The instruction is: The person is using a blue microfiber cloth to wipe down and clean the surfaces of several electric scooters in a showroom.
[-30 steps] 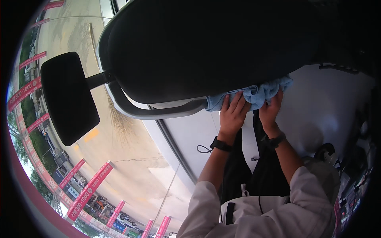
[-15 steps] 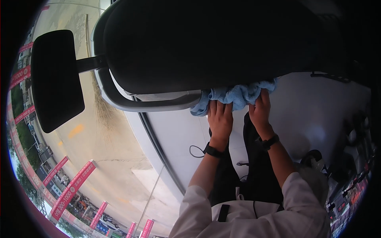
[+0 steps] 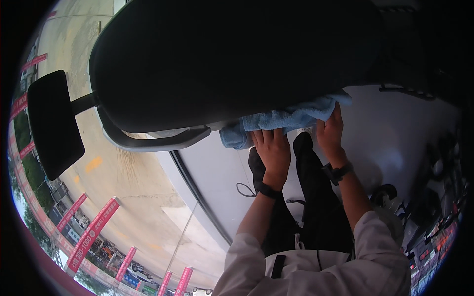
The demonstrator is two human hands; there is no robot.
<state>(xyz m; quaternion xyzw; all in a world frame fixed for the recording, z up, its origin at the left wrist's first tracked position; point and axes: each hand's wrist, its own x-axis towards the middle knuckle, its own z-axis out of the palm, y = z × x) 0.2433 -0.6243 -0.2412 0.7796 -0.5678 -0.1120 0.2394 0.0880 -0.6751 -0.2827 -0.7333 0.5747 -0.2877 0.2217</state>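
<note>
The left hand (image 3: 272, 150) is lying flat, fingers together, pressing on the light blue terry cloth (image 3: 284, 120). The right hand (image 3: 332, 132) is gripping the cloth's right end, fingers curled into it. The cloth is sitting bunched against the lower edge of the large black padded chair back (image 3: 232, 59), which is filling the upper view. A black headrest pad (image 3: 52, 123) is projecting left on a stalk. Red rectangular banner signs (image 3: 91, 232) are lining the lower left. Both wrists are wearing black bands.
</note>
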